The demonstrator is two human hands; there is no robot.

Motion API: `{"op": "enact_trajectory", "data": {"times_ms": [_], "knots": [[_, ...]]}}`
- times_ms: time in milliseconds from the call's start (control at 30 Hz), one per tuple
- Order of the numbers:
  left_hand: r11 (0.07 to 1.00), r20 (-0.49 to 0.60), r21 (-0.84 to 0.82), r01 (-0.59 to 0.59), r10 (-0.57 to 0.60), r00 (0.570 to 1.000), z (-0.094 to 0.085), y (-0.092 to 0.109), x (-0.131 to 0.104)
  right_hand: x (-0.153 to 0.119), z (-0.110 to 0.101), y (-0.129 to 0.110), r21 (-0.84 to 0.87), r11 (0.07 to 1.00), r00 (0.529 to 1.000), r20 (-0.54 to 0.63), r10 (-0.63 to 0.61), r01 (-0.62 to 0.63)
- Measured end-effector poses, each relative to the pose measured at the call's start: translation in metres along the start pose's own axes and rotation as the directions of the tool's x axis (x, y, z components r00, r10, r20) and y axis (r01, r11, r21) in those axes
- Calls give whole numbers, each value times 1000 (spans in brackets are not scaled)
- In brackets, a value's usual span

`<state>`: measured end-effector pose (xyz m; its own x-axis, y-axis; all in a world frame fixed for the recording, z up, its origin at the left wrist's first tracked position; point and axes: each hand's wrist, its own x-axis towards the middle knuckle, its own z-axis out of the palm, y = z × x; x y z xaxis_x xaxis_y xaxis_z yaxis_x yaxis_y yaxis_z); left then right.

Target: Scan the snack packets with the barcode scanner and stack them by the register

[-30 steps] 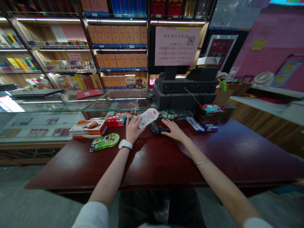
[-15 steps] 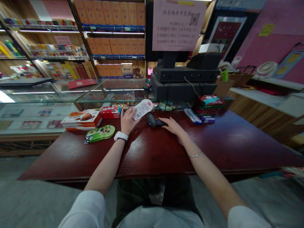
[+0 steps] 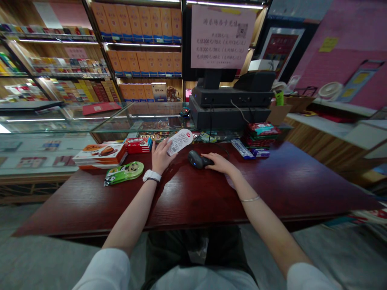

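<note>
My left hand (image 3: 161, 158), with a white watch at its wrist, holds a white round-ended package (image 3: 180, 141) with printed text and a red mark, tilted above the dark red table (image 3: 187, 193). To its right, my right hand (image 3: 218, 162) has its fingers closed around the handle of a black barcode scanner (image 3: 196, 159), whose head points left and shows a small blue light. Left of my left hand lies a green panda package (image 3: 124, 173).
Orange-and-white boxes (image 3: 101, 155) and red boxes (image 3: 138, 145) stand at the back left. Behind the scanner are a glass case and a black register (image 3: 229, 114). Red packets (image 3: 261, 133) and blue-white packs (image 3: 242, 149) lie at the back right.
My right hand has closed from resting beside the scanner to gripping its handle, and the scanner has turned slightly. My left hand still holds the white package. The view has shifted a little.
</note>
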<state>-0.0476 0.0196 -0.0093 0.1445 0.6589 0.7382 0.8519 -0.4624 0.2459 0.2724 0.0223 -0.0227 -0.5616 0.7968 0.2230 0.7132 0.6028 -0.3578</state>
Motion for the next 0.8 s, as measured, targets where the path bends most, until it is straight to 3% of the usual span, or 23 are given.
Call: {"op": "enact_trajectory", "data": {"times_ms": [233, 367, 533, 600, 800], "knots": [[1000, -20, 8, 7, -7, 1000, 0, 0, 0, 1, -1, -7, -118, 993, 999, -53, -7, 1], [1000, -26, 13, 4, -4, 1000, 0, -1, -1, -3, -11, -22, -76, 997, 978, -207, 8, -25], [999, -13, 35, -12, 12, 1000, 2, 0, -3, -7, -24, -33, 41, 990, 906, -398, 141, -136], [999, -4, 40, -20, 20, 1000, 2, 1, -4, -8, -28, -34, 78, 987, 901, -403, 159, -139], [997, 45, 34, -64, 62, 997, 4, 8, -6, -9, -27, -40, 50, 994, 947, -300, 111, -101]]}}
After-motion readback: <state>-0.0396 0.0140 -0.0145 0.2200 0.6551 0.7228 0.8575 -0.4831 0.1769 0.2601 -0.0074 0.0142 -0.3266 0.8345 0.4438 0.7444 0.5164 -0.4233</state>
